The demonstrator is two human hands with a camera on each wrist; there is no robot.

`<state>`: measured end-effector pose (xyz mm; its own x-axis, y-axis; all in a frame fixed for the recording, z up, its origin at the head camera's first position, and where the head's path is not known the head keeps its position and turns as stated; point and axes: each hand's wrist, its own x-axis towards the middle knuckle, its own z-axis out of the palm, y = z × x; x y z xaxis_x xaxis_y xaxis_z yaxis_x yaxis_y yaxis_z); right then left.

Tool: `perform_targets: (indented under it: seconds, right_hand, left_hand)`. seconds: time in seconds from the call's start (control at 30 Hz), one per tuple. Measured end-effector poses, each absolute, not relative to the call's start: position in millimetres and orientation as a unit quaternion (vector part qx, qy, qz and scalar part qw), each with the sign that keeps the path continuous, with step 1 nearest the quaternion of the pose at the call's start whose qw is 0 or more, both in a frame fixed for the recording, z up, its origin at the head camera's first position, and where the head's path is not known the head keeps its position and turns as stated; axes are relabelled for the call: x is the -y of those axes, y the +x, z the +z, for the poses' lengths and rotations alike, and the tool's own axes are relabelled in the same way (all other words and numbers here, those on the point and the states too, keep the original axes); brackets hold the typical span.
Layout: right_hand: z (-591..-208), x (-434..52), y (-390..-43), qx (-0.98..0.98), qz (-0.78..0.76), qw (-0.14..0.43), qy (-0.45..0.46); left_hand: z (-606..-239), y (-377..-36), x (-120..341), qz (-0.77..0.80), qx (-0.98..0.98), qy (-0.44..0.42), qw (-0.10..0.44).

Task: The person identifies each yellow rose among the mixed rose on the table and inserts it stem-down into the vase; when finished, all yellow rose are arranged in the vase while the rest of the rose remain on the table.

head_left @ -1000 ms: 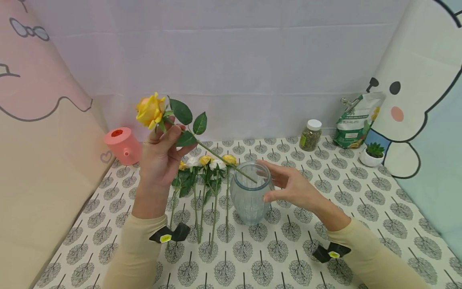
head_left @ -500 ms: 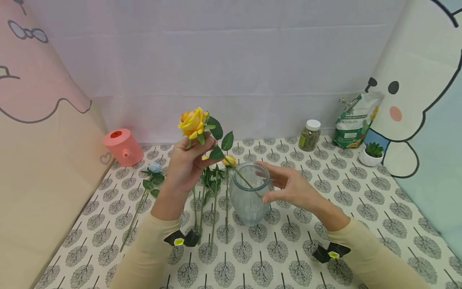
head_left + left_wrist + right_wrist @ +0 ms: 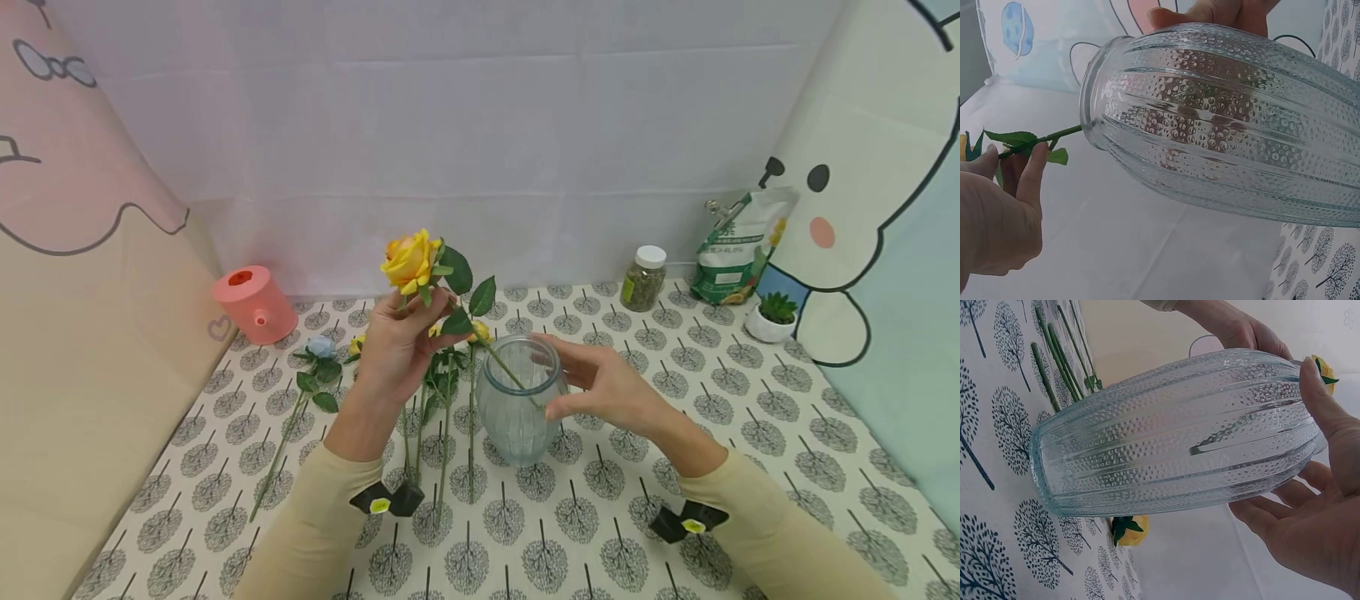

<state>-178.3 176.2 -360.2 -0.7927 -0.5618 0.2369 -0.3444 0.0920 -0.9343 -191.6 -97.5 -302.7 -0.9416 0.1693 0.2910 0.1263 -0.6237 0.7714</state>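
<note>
Rose [image 3: 408, 260], yellow and held near its head by the pinching left hand [image 3: 397, 350], is in the head view being fed stem-first into the glass vase [image 3: 519, 408] at table centre, which the right hand [image 3: 600, 385] cups at 3 o'clock; the next move calls for lowering the stem straight down. Left wrist view: the stem [image 3: 1054, 135] enters the vase's mouth. Right wrist view: spare stems [image 3: 1060, 356] lie at 10 o'clock, a watering can [image 3: 251, 304] farther off, neither in the way.
</note>
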Motion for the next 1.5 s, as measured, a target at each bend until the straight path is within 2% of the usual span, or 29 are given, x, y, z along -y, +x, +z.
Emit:
perform_targets:
  seconds: [0.27,0.67,0.87,1.5]
  right_hand:
    - [-360,-176,-179,-0.735,-0.597,0.090,-0.308]
    - [-359,-177,-179,-0.741,-0.592,0.090,-0.305]
    - [-359,-177,-180,-0.735,-0.597,0.088,-0.311]
    - [-359,-177,-179,-0.733,-0.603,0.097,-0.300]
  left_hand:
    - [-306,-195,96,0.857,-0.501,0.123,0.006]
    - [-312,-195,89,0.796,-0.582,0.163,0.013]
    - [-315,-195,85,0.750,-0.633,0.191,-0.002]
    - [-327,-200,81,0.729,-0.657,0.189,0.031]
